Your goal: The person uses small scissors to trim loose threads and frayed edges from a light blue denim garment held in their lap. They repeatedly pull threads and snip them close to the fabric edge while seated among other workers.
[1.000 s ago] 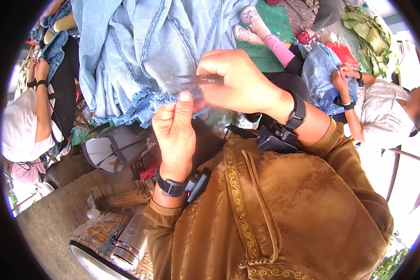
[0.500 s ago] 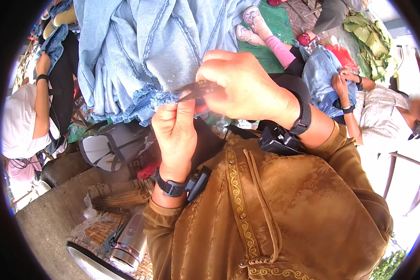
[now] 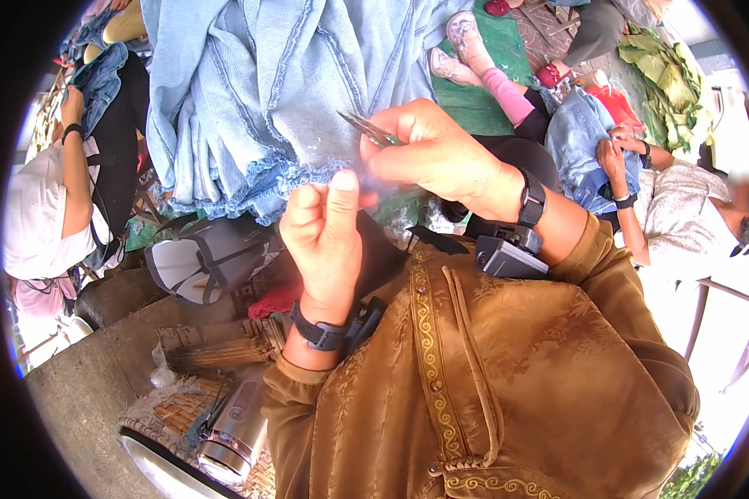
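Observation:
Light-blue denim garments hang and lie in folds in front of me, with raw fraying along their seams and lower edge. My left hand is closed in a pinch, thumb up, at the frayed hem; its fingers cover the part they grip. To the right and slightly above, my right hand is closed around small pointed thread snips. Their tips point up and left, in front of the denim and apart from the hem.
People at both sides handle denim pieces; one piece lies on the right person's lap. Legs with pink socks rest on a green mat. A grey-and-white bag is at my left, above a metal flask. Large leaves lie far right.
My right hand with the snips has moved up and right, away from my left thumb. The left hand has shifted slightly right and down, still pinched.

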